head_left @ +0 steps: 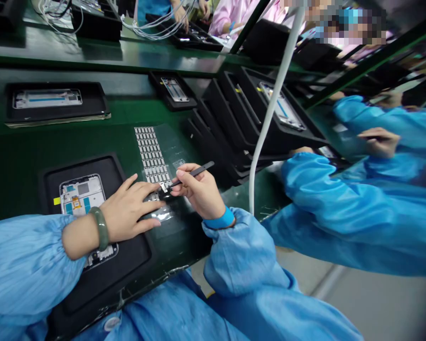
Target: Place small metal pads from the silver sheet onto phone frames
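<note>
My right hand [199, 187] pinches a pair of dark tweezers [199, 170], whose tips point left at a small silvery sticker [164, 187] near the bottom of the sticker sheet [149, 149]. Rows of the same small pieces cover that clear sheet. My left hand [133, 206] lies with fingers spread, its fingertips on the lower part of the sheet. Whether the tweezers grip the sticker is too small to tell. Under my left wrist, partly covered, a phone frame [86, 187] with blue patches and a yellow tab rests in a black tray [128, 255].
Another black tray [95, 106] with a phone frame stands at the back left, and a smaller tray [190, 104] behind the sheet. Stacked black trays [213, 137] lean to the right, by a white cable [266, 128]. A co-worker's blue sleeve [341, 203] is close on the right.
</note>
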Tool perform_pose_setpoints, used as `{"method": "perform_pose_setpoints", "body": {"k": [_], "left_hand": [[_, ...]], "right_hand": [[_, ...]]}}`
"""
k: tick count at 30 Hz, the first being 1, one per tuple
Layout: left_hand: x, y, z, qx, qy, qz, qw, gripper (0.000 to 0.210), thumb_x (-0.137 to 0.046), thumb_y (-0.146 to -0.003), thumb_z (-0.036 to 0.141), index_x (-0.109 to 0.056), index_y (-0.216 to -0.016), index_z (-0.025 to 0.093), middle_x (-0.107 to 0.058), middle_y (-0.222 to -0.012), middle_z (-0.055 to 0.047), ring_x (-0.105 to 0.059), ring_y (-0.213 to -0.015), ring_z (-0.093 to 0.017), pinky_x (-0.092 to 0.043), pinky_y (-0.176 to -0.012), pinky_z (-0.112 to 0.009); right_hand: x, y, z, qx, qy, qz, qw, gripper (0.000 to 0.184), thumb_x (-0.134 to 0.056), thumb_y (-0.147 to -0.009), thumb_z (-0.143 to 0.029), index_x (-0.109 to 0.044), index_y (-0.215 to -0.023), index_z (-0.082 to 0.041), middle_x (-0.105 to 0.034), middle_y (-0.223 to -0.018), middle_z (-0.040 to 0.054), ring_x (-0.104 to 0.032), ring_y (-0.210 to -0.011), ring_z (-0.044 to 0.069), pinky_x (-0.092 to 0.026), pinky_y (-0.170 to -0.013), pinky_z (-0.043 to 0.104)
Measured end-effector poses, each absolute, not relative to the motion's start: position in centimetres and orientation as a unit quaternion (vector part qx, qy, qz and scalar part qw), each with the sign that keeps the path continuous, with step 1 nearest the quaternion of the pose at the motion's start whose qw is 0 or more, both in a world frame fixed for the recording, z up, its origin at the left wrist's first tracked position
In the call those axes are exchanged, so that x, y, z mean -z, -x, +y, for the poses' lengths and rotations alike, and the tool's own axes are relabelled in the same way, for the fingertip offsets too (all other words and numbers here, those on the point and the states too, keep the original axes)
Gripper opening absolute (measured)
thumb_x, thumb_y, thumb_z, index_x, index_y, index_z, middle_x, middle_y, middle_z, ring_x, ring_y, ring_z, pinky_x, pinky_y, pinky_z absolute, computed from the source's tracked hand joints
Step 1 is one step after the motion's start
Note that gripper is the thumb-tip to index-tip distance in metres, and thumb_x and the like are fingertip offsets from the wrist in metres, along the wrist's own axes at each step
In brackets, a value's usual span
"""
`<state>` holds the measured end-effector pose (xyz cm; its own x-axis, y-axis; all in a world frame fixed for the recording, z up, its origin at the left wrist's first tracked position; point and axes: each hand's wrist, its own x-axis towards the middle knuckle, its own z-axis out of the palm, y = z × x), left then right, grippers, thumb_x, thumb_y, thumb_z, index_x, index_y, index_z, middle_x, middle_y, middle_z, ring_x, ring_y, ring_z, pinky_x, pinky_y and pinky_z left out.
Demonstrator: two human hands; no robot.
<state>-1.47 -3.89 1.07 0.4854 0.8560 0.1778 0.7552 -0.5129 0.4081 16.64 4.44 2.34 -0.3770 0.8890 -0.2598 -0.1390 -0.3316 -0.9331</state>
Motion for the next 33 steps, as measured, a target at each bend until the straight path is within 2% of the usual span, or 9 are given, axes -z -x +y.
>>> {"method": "perform_pose_setpoints", "body": {"k": [3, 5, 9, 14, 17, 19, 23, 28, 33], "left_hand": [[-2.5, 1.9, -4.5, -0.304, -0.76, 0.531, 0.218, 0.031, -0.046, -0.088, 0.04, -0.057, -0.108, 0.019, -0.058, -0.113, -0.009, -0.053, -0.108, -0.021, -0.041, -0.097, -0.043], [-3.4, 2.4, -5.1, -0.364, -0.682, 0.575, 0.266, 0.024, -0.045, -0.089, 0.039, -0.057, -0.096, 0.019, -0.06, -0.098, -0.006, -0.056, -0.093, -0.017, -0.046, -0.084, -0.034], [-4.5, 3.5, -6.4, -0.377, -0.621, 0.623, 0.289, 0.02, -0.046, -0.087, 0.036, -0.056, -0.08, 0.02, -0.058, -0.079, 0.0, -0.055, -0.075, -0.014, -0.045, -0.071, -0.028], [-5.1, 5.6, -7.9, -0.309, -0.649, 0.645, 0.258, 0.021, -0.044, -0.086, 0.036, -0.054, -0.074, 0.021, -0.057, -0.073, 0.002, -0.054, -0.068, -0.013, -0.044, -0.065, -0.027], [-4.8, 8.4, -8.8, -0.237, -0.675, 0.665, 0.213, 0.024, -0.046, -0.086, 0.045, -0.056, -0.089, 0.023, -0.06, -0.085, 0.0, -0.057, -0.074, -0.015, -0.046, -0.068, -0.029], [-3.8, 10.7, -9.4, -0.199, -0.683, 0.688, 0.144, 0.037, -0.049, -0.082, 0.053, -0.054, -0.105, 0.023, -0.061, -0.103, -0.004, -0.058, -0.091, -0.021, -0.047, -0.079, -0.036], [-0.9, 13.5, -10.6, -0.162, -0.708, 0.683, 0.08, 0.053, -0.048, -0.081, 0.059, -0.05, -0.117, 0.02, -0.05, -0.13, -0.011, -0.039, -0.128, -0.029, -0.034, -0.103, -0.047], [0.8, 11.2, -12.4, -0.174, -0.704, 0.687, 0.047, 0.05, -0.048, -0.083, 0.058, -0.05, -0.113, 0.018, -0.053, -0.127, -0.012, -0.04, -0.129, -0.027, -0.024, -0.111, -0.05], [0.5, 9.5, -13.1, -0.187, -0.692, 0.696, 0.046, 0.049, -0.047, -0.083, 0.057, -0.051, -0.111, 0.017, -0.055, -0.126, -0.012, -0.041, -0.128, -0.028, -0.025, -0.11, -0.052]], "right_hand": [[-3.4, -15.2, 3.9, -0.711, 0.39, -0.446, 0.379, 0.032, -0.075, -0.066, -0.034, -0.053, -0.085, -0.019, -0.066, -0.065, -0.0039, -0.063, -0.049, 0.008, -0.056, -0.051, 0.019], [-3.9, -14.0, 3.4, -0.724, 0.368, -0.454, 0.367, 0.035, -0.075, -0.065, -0.036, -0.053, -0.085, -0.019, -0.067, -0.066, -0.0036, -0.064, -0.05, 0.009, -0.057, -0.052, 0.021], [-4.5, -11.8, 2.6, -0.739, 0.319, -0.494, 0.33, 0.034, -0.075, -0.066, -0.036, -0.054, -0.088, -0.02, -0.067, -0.069, -0.0031, -0.066, -0.054, 0.011, -0.058, -0.054, 0.023], [-5.3, -10.1, 2.2, -0.731, 0.266, -0.565, 0.276, 0.023, -0.074, -0.068, -0.032, -0.058, -0.078, -0.018, -0.066, -0.069, -0.0028, -0.066, -0.055, 0.009, -0.057, -0.054, 0.02], [-5.3, -9.2, 2.6, -0.743, 0.245, -0.562, 0.269, 0.02, -0.072, -0.071, -0.031, -0.058, -0.077, -0.018, -0.066, -0.068, -0.0026, -0.066, -0.055, 0.009, -0.057, -0.055, 0.021], [-5.0, -8.5, 3.2, -0.757, 0.238, -0.54, 0.281, 0.02, -0.072, -0.071, -0.032, -0.058, -0.077, -0.018, -0.067, -0.072, -0.0023, -0.066, -0.057, 0.009, -0.058, -0.058, 0.021], [-4.2, -6.9, 4.3, -0.79, 0.223, -0.5, 0.276, 0.025, -0.074, -0.068, -0.035, -0.058, -0.077, -0.018, -0.068, -0.082, -0.0022, -0.067, -0.07, 0.008, -0.059, -0.071, 0.023], [-2.5, -5.1, 4.4, -0.807, 0.226, -0.498, 0.223, 0.031, -0.075, -0.067, -0.032, -0.057, -0.088, -0.02, -0.066, -0.073, -0.0049, -0.067, -0.065, 0.008, -0.059, -0.065, 0.021], [-0.7, -3.5, 3.7, -0.783, 0.247, -0.54, 0.185, 0.037, -0.076, -0.065, -0.033, -0.053, -0.089, -0.016, -0.061, -0.058, -0.0061, -0.065, -0.053, 0.009, -0.057, -0.051, 0.018]]}}
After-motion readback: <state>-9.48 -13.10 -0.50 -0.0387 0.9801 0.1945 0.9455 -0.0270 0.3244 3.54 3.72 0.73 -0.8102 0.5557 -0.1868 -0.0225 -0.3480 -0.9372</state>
